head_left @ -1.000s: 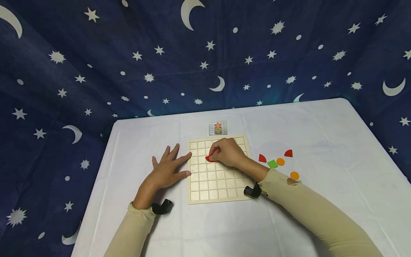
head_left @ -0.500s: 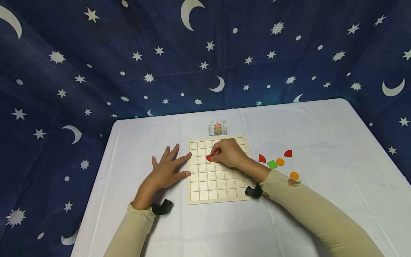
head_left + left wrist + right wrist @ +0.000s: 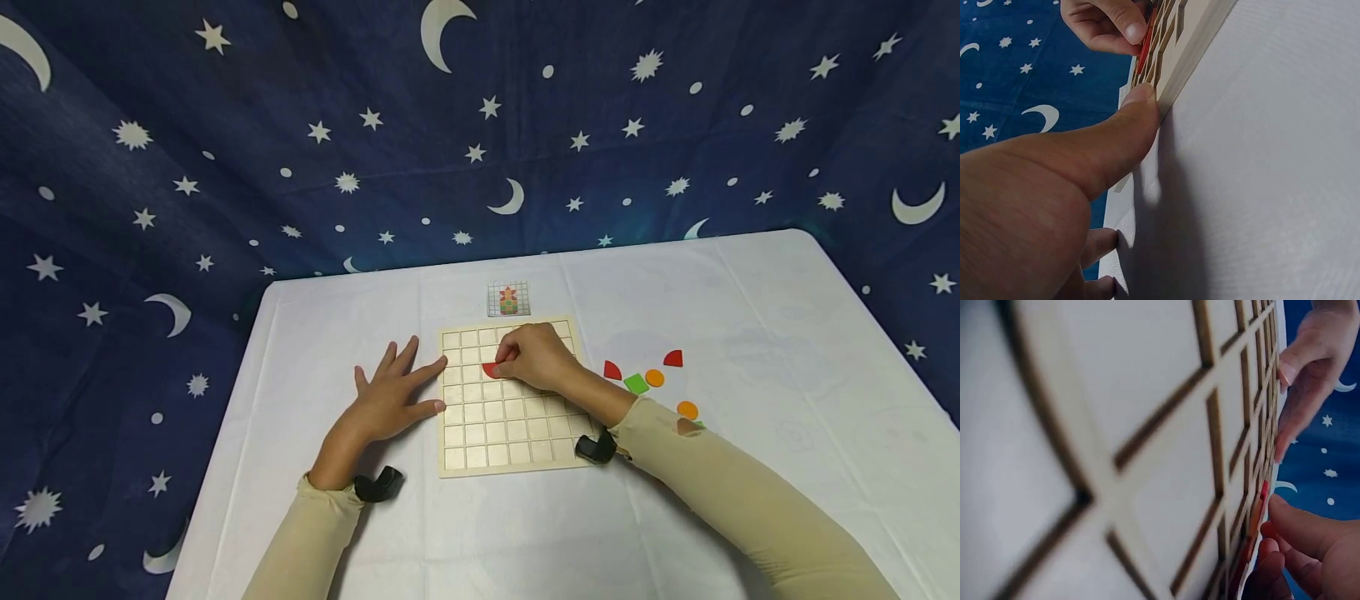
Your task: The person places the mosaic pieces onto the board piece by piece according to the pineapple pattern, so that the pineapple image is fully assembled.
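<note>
A pale wooden grid board (image 3: 476, 433) lies on the table. My right hand (image 3: 536, 358) is over its upper middle, thumb and fingers curled at a red quarter-circle tile (image 3: 489, 370) that lies in or on a cell. Part of this tile is hidden by the thumb. The left wrist view shows the thumb of that hand against the red tile (image 3: 1143, 53). Red and a bit of orange (image 3: 1254, 519) appear beside the fingers in the right wrist view. My left hand (image 3: 386, 404) rests spread on the table, with thumb and index fingertips touching the board's left edge.
Behind the board lies a small pattern card (image 3: 508, 298) with a gridded picture. Right of the board are red quarter-circle tiles (image 3: 673, 359), orange round tiles (image 3: 655, 378) and a green square tile (image 3: 637, 383). My right sleeve (image 3: 720, 475) partly covers another green tile.
My right hand has shifted slightly to the right, and the red tile now sits a touch farther right, squarer to the grid lines. The left hand has stayed still.
</note>
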Motion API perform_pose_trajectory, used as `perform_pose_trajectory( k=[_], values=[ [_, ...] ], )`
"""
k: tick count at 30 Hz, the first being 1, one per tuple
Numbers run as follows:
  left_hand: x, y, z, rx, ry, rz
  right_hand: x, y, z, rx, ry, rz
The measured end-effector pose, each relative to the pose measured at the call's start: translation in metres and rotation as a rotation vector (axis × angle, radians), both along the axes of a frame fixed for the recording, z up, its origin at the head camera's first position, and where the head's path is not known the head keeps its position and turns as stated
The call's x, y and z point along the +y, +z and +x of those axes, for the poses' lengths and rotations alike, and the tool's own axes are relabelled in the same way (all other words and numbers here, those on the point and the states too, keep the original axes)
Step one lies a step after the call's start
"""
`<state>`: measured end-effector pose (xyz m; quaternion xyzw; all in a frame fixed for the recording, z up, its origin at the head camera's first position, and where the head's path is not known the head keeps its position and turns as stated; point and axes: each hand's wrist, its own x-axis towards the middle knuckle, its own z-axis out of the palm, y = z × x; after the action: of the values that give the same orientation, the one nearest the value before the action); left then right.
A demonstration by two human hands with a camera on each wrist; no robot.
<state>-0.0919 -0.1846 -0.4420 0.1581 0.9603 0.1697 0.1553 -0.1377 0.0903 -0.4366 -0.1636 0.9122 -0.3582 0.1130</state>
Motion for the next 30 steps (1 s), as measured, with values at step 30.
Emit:
perform_pose_trajectory(
  k=[30],
  values=[
    [0.000,-0.001,-0.001,-0.002,0.003,0.004,0.193,0.025,0.013,-0.037,0.159,0.289]
  ],
)
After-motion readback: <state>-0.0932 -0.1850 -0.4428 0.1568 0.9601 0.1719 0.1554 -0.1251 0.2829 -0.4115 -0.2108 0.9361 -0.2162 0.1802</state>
